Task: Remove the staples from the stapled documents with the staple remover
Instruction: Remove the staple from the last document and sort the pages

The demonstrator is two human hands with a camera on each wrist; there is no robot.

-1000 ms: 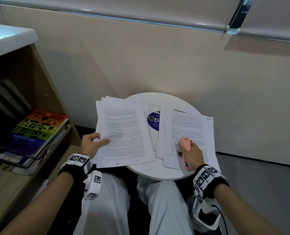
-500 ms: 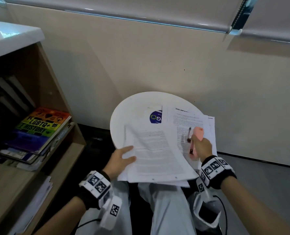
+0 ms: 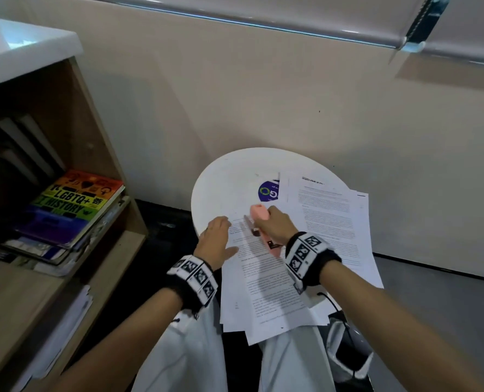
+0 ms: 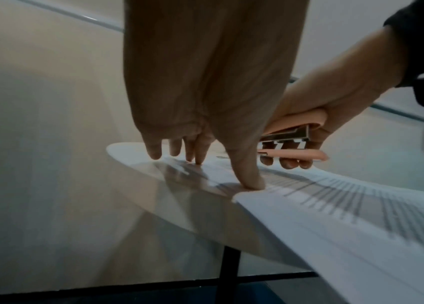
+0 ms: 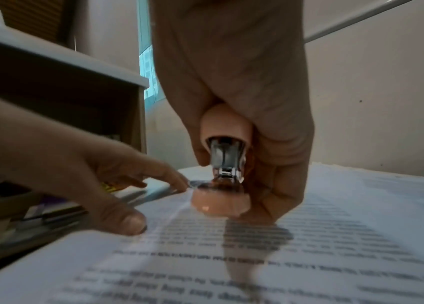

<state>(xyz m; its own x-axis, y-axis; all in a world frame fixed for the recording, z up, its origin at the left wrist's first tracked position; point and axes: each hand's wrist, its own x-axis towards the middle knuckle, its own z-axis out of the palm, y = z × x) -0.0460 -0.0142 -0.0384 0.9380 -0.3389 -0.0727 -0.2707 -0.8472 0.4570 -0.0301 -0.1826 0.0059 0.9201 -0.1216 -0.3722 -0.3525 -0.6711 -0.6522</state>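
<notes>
You've just pulled the printed white stapled document (image 3: pixel 266 281) from the left of the round white side table (image 3: pixel 221 179) to its near edge, half hanging over your lap. Your left hand (image 3: pixel 216 239) now pins its top left corner with straight fingers (image 4: pixel 249 176). Your right hand (image 3: pixel 274 226) has swung across, wrapped round the pink plastic staple remover (image 3: pixel 259 215), held just above that corner. I can't see the staple itself; you look ready to start on it
</notes>
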